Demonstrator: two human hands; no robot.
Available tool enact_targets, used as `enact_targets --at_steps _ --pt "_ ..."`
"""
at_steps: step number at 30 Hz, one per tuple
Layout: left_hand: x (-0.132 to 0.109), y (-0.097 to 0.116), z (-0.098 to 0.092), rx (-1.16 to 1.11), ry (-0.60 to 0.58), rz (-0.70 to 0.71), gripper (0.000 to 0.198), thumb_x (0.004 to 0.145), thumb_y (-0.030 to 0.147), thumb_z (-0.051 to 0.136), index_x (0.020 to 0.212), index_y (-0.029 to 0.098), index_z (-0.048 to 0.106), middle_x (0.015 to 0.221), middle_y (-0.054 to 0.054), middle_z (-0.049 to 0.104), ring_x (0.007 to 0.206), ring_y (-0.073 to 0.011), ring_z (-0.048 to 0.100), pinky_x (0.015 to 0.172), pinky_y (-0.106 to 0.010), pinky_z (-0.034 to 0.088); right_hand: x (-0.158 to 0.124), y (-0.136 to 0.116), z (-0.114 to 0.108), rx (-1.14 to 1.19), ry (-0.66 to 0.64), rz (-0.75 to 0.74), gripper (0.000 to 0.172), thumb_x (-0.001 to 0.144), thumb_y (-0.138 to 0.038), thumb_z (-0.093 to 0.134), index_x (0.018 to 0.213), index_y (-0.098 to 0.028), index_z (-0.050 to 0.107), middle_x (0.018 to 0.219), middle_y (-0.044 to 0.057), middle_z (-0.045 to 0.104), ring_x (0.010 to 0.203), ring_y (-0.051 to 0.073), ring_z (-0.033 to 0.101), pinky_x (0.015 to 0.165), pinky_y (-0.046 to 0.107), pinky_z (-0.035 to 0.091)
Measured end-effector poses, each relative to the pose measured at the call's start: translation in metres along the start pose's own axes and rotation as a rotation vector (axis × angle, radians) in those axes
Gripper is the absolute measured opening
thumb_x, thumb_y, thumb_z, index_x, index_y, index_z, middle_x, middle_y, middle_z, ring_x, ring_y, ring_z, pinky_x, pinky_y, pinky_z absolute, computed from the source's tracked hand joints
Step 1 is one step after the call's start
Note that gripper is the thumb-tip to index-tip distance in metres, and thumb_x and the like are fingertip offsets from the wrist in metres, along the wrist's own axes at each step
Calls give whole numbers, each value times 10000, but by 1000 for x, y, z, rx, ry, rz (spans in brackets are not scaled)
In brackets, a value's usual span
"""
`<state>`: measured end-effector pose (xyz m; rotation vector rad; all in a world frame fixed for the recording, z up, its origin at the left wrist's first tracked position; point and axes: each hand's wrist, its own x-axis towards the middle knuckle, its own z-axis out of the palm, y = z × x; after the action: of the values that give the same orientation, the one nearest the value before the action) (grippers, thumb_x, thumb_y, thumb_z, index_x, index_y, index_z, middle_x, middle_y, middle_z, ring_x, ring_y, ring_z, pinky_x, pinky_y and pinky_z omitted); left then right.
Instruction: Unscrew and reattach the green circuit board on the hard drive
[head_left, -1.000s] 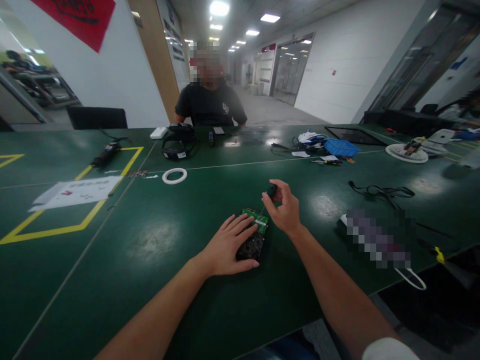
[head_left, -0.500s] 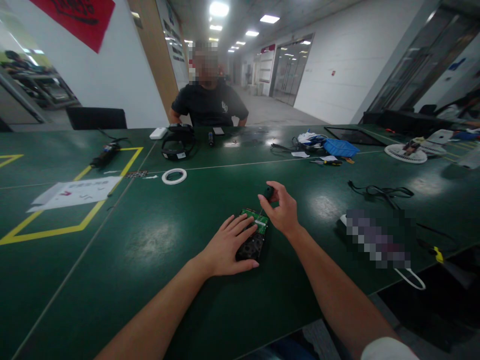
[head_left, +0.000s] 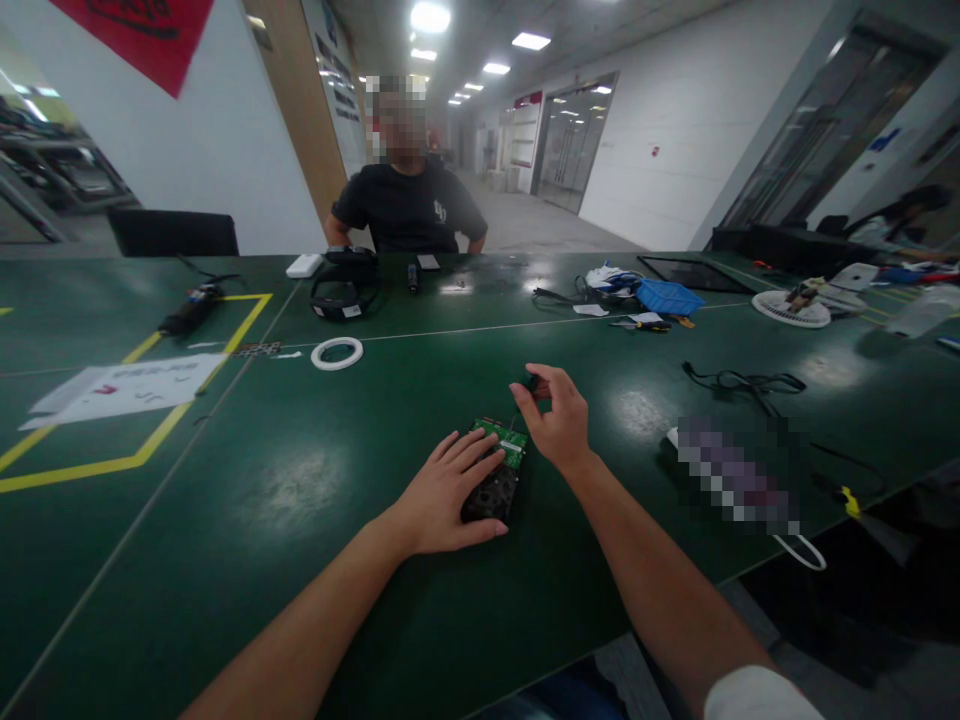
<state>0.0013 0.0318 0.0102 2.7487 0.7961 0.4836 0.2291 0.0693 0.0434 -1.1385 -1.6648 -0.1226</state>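
Observation:
A hard drive (head_left: 491, 495) lies on the green table, its green circuit board (head_left: 514, 447) facing up at the far end. My left hand (head_left: 448, 497) rests across the drive with fingers outstretched and thumb along its near side, covering part of it. Between the thumb and fingers of my right hand (head_left: 556, 412) is the dark handle of a small screwdriver (head_left: 530, 384). Its thin shaft slants down to the far part of the circuit board. The exact spot where the tip meets the board is too small to make out.
A white tape roll (head_left: 337, 354) and printed paper (head_left: 124, 385) lie to the left. A blurred power strip (head_left: 735, 470) with black cables (head_left: 742, 380) is on the right. A blue basket (head_left: 670, 297) stands farther back. Across the table sits a person in a black shirt (head_left: 409, 210).
The whole scene has shifted slightly left as the head view turned. The screwdriver handle shows less between my right fingers; my left hand stays on the hard drive.

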Motion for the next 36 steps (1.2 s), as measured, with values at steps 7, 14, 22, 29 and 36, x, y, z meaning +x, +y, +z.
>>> enact_targets --at_steps 7,14,22,29,36 --pt "0 -1 1 3 -3 -2 945 822 785 553 1573 262 319 1617 -105 338 1497 -374 267 1227 -611 147 0 -4 1 34 -9 11 322 942 -343 617 1241 -244 552 1090 70 675 803 168 687 763 348 622" --pt "-1 -1 1 -25 16 -6 944 809 777 582 1570 279 328 1616 -102 342 1489 -385 283 1221 -617 158 1 -1 3 56 11 -20 329 958 -285 569 1282 -244 527 1233 112 638 1033 214 674 818 383 627" --pt "0 0 0 -22 13 -9 950 808 785 575 1569 272 330 1609 -104 356 1487 -379 290 1223 -610 160 4 0 -3 8 9 -39 249 938 -293 606 1182 -253 579 1108 96 638 1010 220 655 802 383 620" --pt "-1 1 -1 -21 0 -16 942 815 787 562 1568 271 331 1613 -106 346 1497 -374 270 1222 -612 160 2 -2 0 23 47 35 271 921 -337 649 1152 -232 553 1079 74 663 845 177 681 756 338 607" --pt "-1 0 -1 -27 6 -15 947 804 786 580 1564 273 343 1607 -107 358 1493 -381 276 1222 -611 160 3 -2 -2 19 6 -39 256 938 -292 606 1185 -242 558 1066 81 637 868 187 668 738 352 611"
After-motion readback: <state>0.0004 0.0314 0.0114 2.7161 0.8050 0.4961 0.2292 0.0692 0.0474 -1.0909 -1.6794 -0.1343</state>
